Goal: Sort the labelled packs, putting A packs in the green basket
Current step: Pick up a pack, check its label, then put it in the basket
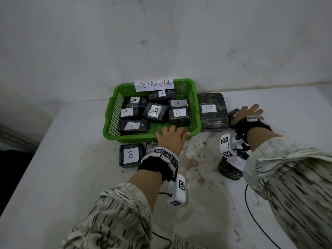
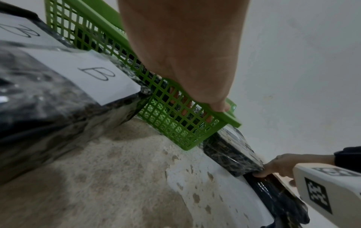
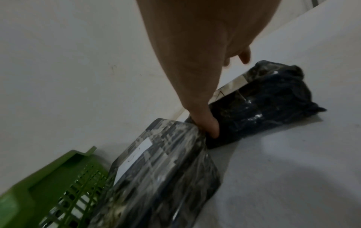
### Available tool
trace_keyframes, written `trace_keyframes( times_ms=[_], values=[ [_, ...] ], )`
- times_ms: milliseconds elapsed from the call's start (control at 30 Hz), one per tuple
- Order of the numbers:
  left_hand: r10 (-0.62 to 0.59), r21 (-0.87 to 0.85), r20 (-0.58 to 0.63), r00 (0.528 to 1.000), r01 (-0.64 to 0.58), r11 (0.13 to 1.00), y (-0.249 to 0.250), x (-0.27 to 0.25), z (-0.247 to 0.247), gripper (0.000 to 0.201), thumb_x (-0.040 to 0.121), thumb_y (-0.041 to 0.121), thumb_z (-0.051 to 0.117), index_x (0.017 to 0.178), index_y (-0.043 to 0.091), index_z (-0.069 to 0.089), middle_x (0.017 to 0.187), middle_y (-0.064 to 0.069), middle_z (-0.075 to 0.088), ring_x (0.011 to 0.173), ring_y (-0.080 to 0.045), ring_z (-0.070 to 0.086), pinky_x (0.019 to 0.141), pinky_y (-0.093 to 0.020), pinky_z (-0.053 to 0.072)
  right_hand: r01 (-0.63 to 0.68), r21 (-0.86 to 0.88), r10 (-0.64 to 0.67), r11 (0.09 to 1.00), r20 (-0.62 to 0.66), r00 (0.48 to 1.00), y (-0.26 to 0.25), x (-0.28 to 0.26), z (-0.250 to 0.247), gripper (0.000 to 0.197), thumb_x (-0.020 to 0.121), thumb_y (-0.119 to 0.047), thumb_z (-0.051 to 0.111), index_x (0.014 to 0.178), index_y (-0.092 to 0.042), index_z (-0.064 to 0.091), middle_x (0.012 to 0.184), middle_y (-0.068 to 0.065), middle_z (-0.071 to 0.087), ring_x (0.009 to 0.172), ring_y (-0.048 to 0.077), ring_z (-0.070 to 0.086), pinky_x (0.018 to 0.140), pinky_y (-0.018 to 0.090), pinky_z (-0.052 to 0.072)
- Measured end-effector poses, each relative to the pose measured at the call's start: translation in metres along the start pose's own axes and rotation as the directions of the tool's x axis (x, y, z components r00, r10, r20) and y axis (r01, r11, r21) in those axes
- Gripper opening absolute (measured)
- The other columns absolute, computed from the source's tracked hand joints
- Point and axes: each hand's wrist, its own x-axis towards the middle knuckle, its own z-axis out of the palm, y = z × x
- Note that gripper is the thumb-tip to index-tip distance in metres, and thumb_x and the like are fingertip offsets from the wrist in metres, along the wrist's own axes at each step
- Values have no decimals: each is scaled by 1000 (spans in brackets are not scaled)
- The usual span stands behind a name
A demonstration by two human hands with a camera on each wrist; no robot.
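Note:
The green basket (image 1: 107, 123) marked ABNORMAL stands by the wall and holds several dark packs labelled A (image 1: 155, 111). My left hand (image 1: 172, 134) grips its front rim (image 2: 224, 119); the fingers show through the mesh inside. To the basket's right lies a big B pack (image 1: 212, 117). Past it sits a small dark pack (image 1: 233, 112) with a partly seen label (image 3: 222, 92). My right hand (image 1: 248, 112) is over that pack with fingers spread straight, its thumb (image 3: 210, 126) touching the pack's near end. Another A pack (image 1: 233, 165) lies under my right wrist.
A B pack (image 1: 131, 155) lies in front of the basket at the left, with a second B pack (image 2: 93, 74) beside it, half hidden by my left wrist. The table top (image 1: 197, 177) is stained here. A black cable (image 1: 251, 212) runs along the right.

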Motion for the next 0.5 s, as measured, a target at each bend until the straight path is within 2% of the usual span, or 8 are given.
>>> trace_keyframes(
  times_ms=[67, 100, 133, 200, 300, 400, 433, 500],
  values=[
    [0, 6, 3, 1000, 0, 1000, -1, 1, 0, 42, 98, 49, 23, 125, 31, 50, 126, -3, 50, 122, -28, 39, 105, -53, 21, -19, 78, 6, 997, 163, 987, 2, 3, -3, 82, 84, -29, 64, 146, -4, 18, 147, 23, 29, 134, 43, 32, 106, 58, 33],
    [-2, 7, 12, 1000, 2, 1000, -1, 1, -1, 42, 99, 49, 23, 125, 30, 50, 126, -4, 50, 122, -28, 39, 105, -53, 21, -50, 128, 25, 990, 190, 981, 2, 4, -4, 92, 79, -33, 66, 147, -6, 11, 145, 24, 35, 131, 44, 37, 104, 60, 35],
    [-6, -1, 32, 999, 6, 1000, 0, 2, -2, 42, 99, 49, 23, 126, 30, 49, 127, -5, 50, 122, -29, 38, 105, -53, 21, -77, 180, 48, 981, 161, 986, 4, 4, -6, 92, 77, -37, 65, 146, -8, 12, 141, 24, 40, 128, 44, 41, 104, 59, 35],
    [-17, -31, 89, 996, 19, 999, 1, 4, -8, 41, 98, 48, 26, 126, 28, 49, 129, -7, 49, 125, -29, 37, 105, -53, 19, -117, 265, 118, 957, 14, 993, 5, 3, -13, 79, 80, -42, 59, 140, -7, 22, 138, 22, 42, 128, 41, 40, 105, 54, 33],
    [-31, -182, 111, 993, 51, 982, -1, 8, -14, 36, 95, 48, 36, 122, 30, 52, 129, -6, 49, 125, -27, 39, 104, -48, 20, -39, 435, 92, 900, -103, 990, -6, -7, -35, 69, 83, -42, 60, 134, -2, 36, 136, 22, 43, 128, 39, 40, 103, 48, 35],
    [-26, -421, 13, 1000, 29, 907, -3, 11, -22, 29, 96, 40, 42, 116, 24, 56, 122, -6, 55, 116, -24, 48, 102, -41, 33, 205, 663, -115, 720, -177, 977, -31, -19, -55, 69, 78, -32, 74, 132, 0, 45, 133, 18, 52, 122, 32, 50, 92, 30, 39],
    [-15, -525, -25, 1000, -1, 851, -3, 11, -28, 27, 97, 36, 43, 115, 20, 56, 120, -8, 56, 112, -24, 51, 98, -38, 39, 256, 723, -166, 642, -195, 967, -40, -27, -59, 68, 76, -28, 78, 131, -1, 47, 131, 15, 55, 119, 29, 53, 90, 28, 41],
    [-13, -698, -94, 996, -56, 714, -2, 8, -43, 26, 98, 32, 41, 114, 16, 55, 117, -8, 58, 104, -22, 56, 86, -31, 44, 289, 815, -264, 503, -173, 949, -56, -48, -65, 68, 72, -25, 82, 128, -5, 47, 122, 12, 59, 110, 27, 58, 91, 33, 48]
  ],
)
